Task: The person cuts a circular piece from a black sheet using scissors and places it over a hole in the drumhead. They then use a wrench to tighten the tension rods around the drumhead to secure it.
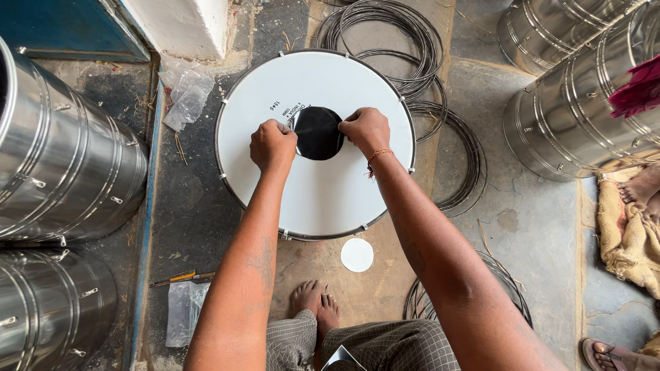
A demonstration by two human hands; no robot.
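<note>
Both arms are bare, without sleeves. The right hand carries a thin beaded orange-gold bracelet at the wrist. Below the bracelet, a grey checked woven cloth wrap covers the legs. The feet are bare.

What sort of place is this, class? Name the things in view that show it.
Probably a small drum-making workshop. Shiny metal drum shells lie around, coils of wire hoops sit on the concrete floor, and both hands press a black disc onto a white drumhead.
</note>
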